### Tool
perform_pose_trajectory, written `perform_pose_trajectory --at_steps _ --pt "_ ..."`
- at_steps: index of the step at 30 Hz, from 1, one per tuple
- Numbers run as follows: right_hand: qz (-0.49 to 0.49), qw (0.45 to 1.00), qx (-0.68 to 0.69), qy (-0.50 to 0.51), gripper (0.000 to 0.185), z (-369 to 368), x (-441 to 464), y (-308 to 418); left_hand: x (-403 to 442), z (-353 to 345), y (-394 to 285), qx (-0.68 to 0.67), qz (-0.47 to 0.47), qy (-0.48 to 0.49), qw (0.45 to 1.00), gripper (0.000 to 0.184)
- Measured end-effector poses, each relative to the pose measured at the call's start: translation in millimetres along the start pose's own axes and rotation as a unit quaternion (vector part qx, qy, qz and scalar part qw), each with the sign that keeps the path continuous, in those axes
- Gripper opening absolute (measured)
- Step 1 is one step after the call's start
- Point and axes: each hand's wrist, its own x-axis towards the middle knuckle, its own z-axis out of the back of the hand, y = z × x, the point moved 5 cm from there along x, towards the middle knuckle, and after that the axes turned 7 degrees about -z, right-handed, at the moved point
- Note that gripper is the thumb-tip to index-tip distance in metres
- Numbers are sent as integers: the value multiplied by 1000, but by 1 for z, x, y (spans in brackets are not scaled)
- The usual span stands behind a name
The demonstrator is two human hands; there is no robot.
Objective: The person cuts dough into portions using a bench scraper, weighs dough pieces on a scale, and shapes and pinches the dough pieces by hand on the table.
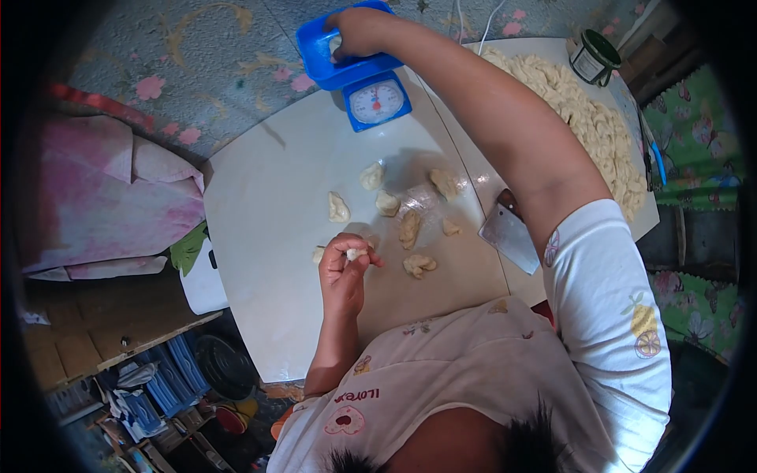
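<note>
My right hand (361,33) reaches across into the blue tray (339,76) of a kitchen scale (377,102). Its fingers are around a pale piece of dough (336,42), partly hidden by the hand. Lower down, my left hand (342,276) is closed, with a small bit of dough (356,255) pinched at its fingertips. Several dough pieces lie loose nearby, among them one lump (371,176), a longer one (409,229) and a folded one (419,266). Another piece is partly hidden behind the left hand.
A cleaver (511,232) lies flat under my right forearm. A large spread of dough (607,134) covers the table's right side, beside a dark green tub (594,57). The pale tabletop (268,315) ends at the left near a pink cloth (102,189).
</note>
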Motion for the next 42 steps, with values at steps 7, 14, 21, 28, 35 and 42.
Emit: perform_pose_trajectory --at_steps 7,14,21,28,35,42 --pt "44 993 -62 95 33 -50 35 -13 2 12 8 -36 27 -12 999 12" --pt "57 887 425 -173 29 52 -65 24 -4 25 -1 -46 -27 -83 995 25" --pt "-5 826 534 181 39 -16 -230 58 -16 53 -21 17 -51 -162 985 23" --pt "-22 983 89 156 28 -69 -313 -1 -47 47 -17 112 43 -157 980 22" --pt "-56 908 388 148 22 -25 -339 34 -81 -28 36 -147 150 -58 976 46" --pt "82 981 172 41 24 -29 -385 53 -88 -89 56 -392 231 -11 890 71"
